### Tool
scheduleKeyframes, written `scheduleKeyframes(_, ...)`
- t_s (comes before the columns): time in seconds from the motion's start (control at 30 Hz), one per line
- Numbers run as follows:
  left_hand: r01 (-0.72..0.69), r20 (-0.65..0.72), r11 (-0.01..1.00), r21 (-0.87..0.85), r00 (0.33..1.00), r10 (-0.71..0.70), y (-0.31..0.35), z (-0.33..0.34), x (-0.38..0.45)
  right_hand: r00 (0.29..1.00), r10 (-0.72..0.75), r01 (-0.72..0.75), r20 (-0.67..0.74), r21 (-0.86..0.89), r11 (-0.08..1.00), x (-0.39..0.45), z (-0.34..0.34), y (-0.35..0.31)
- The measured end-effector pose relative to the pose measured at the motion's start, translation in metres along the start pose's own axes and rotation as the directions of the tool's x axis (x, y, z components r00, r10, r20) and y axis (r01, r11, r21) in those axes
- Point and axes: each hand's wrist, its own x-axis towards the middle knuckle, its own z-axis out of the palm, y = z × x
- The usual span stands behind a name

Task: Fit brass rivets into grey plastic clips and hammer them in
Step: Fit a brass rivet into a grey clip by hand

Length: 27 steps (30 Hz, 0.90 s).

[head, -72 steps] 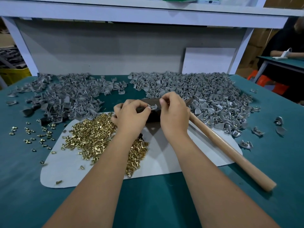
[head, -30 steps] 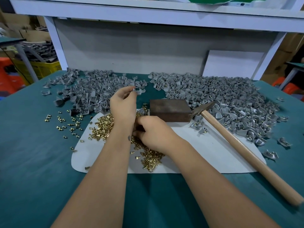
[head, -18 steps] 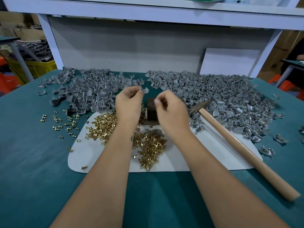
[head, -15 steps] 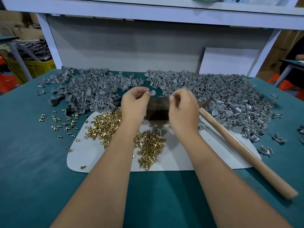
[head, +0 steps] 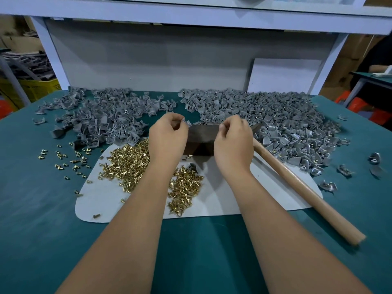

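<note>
My left hand [head: 166, 137] pinches a small grey plastic clip [head: 187, 123] at its fingertips, above a dark metal block [head: 201, 141]. My right hand [head: 233, 141] hovers beside it over the block with fingers curled together; whatever they pinch is too small to make out. A heap of brass rivets [head: 131, 162] lies on a white mat [head: 222, 200] below my left wrist. Grey clips form one pile [head: 101, 122] at the back left and a second pile [head: 275, 119] at the back right.
A hammer with a long wooden handle [head: 303, 189] lies slanted across the mat's right side. Loose rivets [head: 67, 158] dot the green table [head: 31, 209] on the left; stray clips [head: 343, 169] lie at the right. A grey back panel [head: 148, 60] closes the bench behind.
My right hand left the rivet heap and rose level with my left hand over the block. My left hand kept the clip throughout. The hammer stayed put.
</note>
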Motion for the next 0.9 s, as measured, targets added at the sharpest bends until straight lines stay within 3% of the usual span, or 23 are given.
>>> scheduleKeyframes(0.13, -0.078, -0.019, 0.993, 0.094, 0.997, 0.080, 0.0002, -0.0032, -0.0035, 1.000, -0.015, 0.015, -0.007, -0.010, 1.000, 0.0008, -0.0016, -0.0021)
scheduleKeyframes(0.27, -0.111, 0.109, 0.992, 0.052, 0.989, 0.105, 0.0001, -0.0019, -0.0050, 0.998, -0.024, 0.012, 0.062, 0.190, 0.982, 0.0014, -0.0013, -0.0061)
scheduleKeyframes(0.43, -0.092, 0.168, 0.980, 0.178, 0.984, 0.062, -0.0039, 0.0015, -0.0073, 0.988, 0.006, -0.052, 0.157, 0.288, 0.956, 0.0035, -0.0011, -0.0050)
scheduleKeyframes(0.9, -0.109, 0.204, 0.987, 0.118, 0.975, 0.084, -0.0048, 0.0010, -0.0074, 0.969, -0.119, 0.095, 0.217, 0.119, 0.988, 0.0050, -0.0036, -0.0082)
